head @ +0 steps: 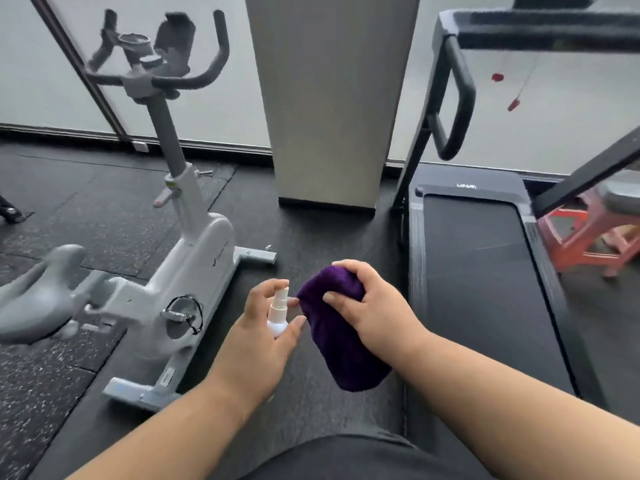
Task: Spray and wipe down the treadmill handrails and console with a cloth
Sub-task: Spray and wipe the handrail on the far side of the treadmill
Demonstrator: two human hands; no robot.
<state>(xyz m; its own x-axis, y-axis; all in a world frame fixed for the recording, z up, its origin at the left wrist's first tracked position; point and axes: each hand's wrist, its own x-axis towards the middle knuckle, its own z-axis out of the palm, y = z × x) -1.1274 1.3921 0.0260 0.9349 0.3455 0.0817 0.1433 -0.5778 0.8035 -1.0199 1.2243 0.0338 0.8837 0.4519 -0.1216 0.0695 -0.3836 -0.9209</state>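
Note:
My left hand [258, 337] is wrapped around a small white spray bottle [278, 311], its nozzle pointing right at a purple cloth [341, 348]. My right hand [375, 306] grips the top of that cloth, which hangs folded below it, low in the middle of the head view. The black treadmill [485, 271] lies to the right. Its left handrail [457, 98] curves down at the upper right, and the console bar [540, 27] crosses the top right edge. Both hands are well below and left of the handrail.
A white exercise bike [180, 258] stands on the left, with its saddle [38, 296] near the left edge. A grey pillar [329, 98] rises between bike and treadmill. A red safety clip [512, 105] dangles under the console. Red plastic stools [588, 233] sit at the right.

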